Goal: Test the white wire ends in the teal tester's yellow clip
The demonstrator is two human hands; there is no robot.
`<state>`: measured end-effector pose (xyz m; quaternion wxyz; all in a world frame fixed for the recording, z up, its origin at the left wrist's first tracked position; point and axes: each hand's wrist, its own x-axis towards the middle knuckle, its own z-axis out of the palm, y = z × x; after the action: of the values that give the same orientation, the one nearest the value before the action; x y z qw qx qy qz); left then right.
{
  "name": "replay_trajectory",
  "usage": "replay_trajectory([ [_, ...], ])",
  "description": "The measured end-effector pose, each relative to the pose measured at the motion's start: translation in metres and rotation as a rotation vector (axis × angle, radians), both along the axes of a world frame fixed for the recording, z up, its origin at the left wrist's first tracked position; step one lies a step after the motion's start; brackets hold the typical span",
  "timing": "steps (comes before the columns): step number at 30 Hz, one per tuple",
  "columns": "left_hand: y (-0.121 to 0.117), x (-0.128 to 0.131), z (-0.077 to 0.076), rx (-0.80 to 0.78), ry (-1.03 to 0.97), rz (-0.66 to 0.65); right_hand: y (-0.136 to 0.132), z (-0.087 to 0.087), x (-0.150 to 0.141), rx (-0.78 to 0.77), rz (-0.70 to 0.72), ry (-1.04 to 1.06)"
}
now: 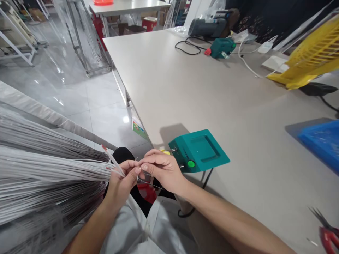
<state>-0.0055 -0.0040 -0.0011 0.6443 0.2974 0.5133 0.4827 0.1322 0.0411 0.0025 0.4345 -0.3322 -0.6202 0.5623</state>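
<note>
My left hand (122, 180) is closed around a white cable (114, 159) with a red tip, which sticks up between thumb and fingers. My right hand (165, 173) pinches at the left fingertips. Thin wire ends (151, 184) show around the meeting fingers, though the exact spot being pinched is mostly covered. Left of the hands lies a thick bundle of white and grey cables (53, 164), some with red ends. Just beyond my right hand, a green device (203, 150) with a round green button stands at the table edge, a small yellow part (166, 152) beside it.
The pale table (164, 77) carries a second green device (222, 48), a dark motor (208, 27), a yellow fan (312, 53) and a blue tray (321, 141). Red-handled scissors (329, 238) lie at lower right. A wheeled metal rack (79, 46) stands on the floor.
</note>
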Motion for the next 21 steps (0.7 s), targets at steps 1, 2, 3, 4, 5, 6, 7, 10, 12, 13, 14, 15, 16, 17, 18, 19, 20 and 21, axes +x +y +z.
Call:
replay_trajectory([
  [1, 0.000, 0.000, 0.000, 0.001, 0.006, -0.005, 0.000, -0.001, -0.001, -0.064, 0.022, 0.075],
  [2, -0.001, 0.000, 0.000, -0.001, 0.005, -0.014, -0.001, -0.002, -0.001, -0.122, 0.051, 0.124],
  [3, -0.001, -0.001, 0.000, -0.006, -0.001, -0.030, -0.001, -0.001, 0.001, -0.152, 0.084, 0.136],
  [4, -0.001, -0.001, -0.001, -0.013, -0.009, -0.051, -0.001, 0.001, 0.003, -0.137, 0.114, 0.110],
  [5, -0.001, -0.002, -0.001, -0.019, -0.015, -0.067, 0.000, 0.004, 0.007, -0.081, 0.144, 0.059],
  [6, 0.000, -0.003, -0.002, -0.022, -0.014, -0.072, 0.000, 0.007, 0.010, 0.007, 0.175, -0.003],
  [7, 0.000, -0.004, -0.002, -0.024, -0.002, -0.066, 0.001, 0.011, 0.014, 0.100, 0.203, -0.051],
  [10, 0.003, -0.004, -0.003, -0.037, 0.104, 0.011, 0.004, 0.019, 0.020, 0.279, 0.289, -0.101],
  [12, 0.004, -0.001, -0.005, -0.037, 0.174, 0.038, 0.002, 0.020, 0.018, 0.326, 0.259, -0.140],
  [13, 0.005, 0.002, -0.007, -0.019, 0.199, 0.029, 0.001, 0.019, 0.017, 0.347, 0.218, -0.173],
  [14, 0.004, 0.006, -0.011, 0.013, 0.219, 0.004, -0.001, 0.016, 0.014, 0.370, 0.172, -0.208],
  [15, 0.004, 0.010, -0.014, 0.057, 0.236, -0.035, -0.003, 0.012, 0.012, 0.398, 0.120, -0.245],
  [16, 0.003, 0.014, -0.019, 0.111, 0.253, -0.088, -0.005, 0.007, 0.009, 0.429, 0.084, -0.282],
  [17, 0.002, 0.018, -0.023, 0.161, 0.276, -0.127, -0.006, 0.002, 0.008, 0.458, 0.051, -0.319],
  [18, 0.001, 0.021, -0.027, 0.200, 0.294, -0.159, -0.007, -0.002, 0.006, 0.479, 0.010, -0.355],
  [19, 0.000, 0.023, -0.029, 0.216, 0.297, -0.167, -0.007, -0.006, 0.006, 0.484, -0.030, -0.381],
  [20, -0.001, 0.024, -0.031, 0.217, 0.287, -0.163, -0.007, -0.008, 0.006, 0.475, -0.073, -0.393],
  [21, -0.001, 0.024, -0.031, 0.211, 0.261, -0.159, -0.007, -0.009, 0.006, 0.451, -0.106, -0.396],
])
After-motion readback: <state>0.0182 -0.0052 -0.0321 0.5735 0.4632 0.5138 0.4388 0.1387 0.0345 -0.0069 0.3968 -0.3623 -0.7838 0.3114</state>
